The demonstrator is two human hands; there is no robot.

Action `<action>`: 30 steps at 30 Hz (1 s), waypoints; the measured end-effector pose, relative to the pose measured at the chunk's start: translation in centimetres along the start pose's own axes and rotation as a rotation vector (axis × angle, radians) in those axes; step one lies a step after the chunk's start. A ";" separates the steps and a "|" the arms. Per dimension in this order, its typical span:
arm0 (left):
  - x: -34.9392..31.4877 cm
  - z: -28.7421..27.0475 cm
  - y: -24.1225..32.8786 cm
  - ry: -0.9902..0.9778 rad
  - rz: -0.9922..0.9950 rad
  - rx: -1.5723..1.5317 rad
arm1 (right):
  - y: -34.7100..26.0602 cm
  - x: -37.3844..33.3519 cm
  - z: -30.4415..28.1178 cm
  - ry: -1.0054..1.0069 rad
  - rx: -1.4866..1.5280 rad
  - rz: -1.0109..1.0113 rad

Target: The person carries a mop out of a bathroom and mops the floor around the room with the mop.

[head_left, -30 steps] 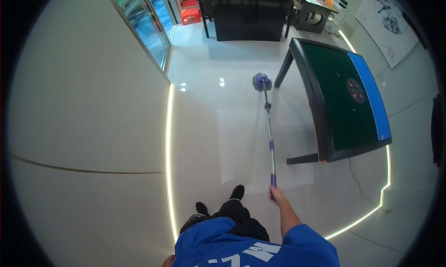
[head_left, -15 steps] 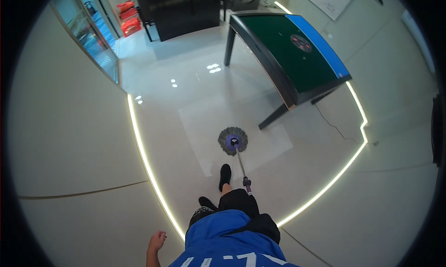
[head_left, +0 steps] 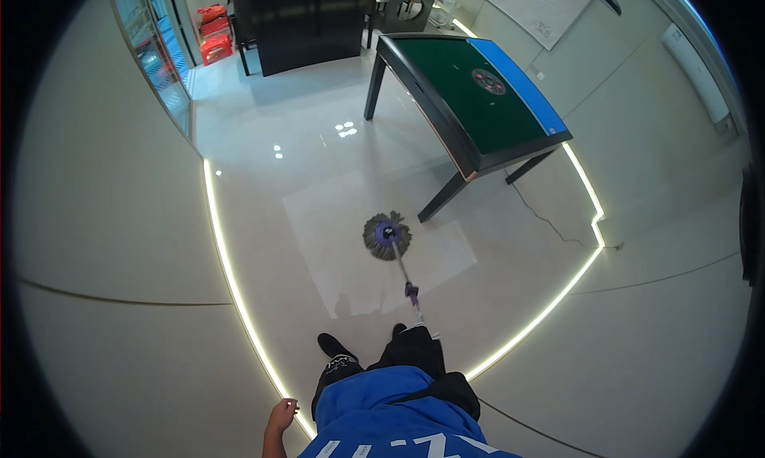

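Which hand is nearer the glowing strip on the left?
Left, apparently: the left hand overlaps the glowing strip in this picture; the right hand is out of view, its position unclear.

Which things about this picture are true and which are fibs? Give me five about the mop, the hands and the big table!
1. A round grey string mop head with a purple centre is on the shiny pale floor. True.
2. The bare left hand grips the mop's slim metal pole. False: that hand is well apart from it, left of the body.
3. The table's dark green top has a bright blue band along one side. True.
4. The soft left shoe is white. False: it is black.
5. The right hand is out of sight. True.
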State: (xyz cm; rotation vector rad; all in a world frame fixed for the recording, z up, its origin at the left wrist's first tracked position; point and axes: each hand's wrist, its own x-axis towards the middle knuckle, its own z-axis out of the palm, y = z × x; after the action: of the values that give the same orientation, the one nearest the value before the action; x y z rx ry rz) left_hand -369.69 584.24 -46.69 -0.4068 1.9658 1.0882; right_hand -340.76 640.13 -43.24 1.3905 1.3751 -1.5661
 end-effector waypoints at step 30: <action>-9.0 16.5 5.0 -0.070 -0.112 0.333 | -5.7 5.7 -14.7 -0.129 0.081 -0.083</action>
State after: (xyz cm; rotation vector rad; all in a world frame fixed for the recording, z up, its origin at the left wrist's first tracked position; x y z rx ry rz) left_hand -358.91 599.54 -41.46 -0.2895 1.9905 0.6793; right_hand -342.97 656.62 -45.56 1.2695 1.3201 -1.7510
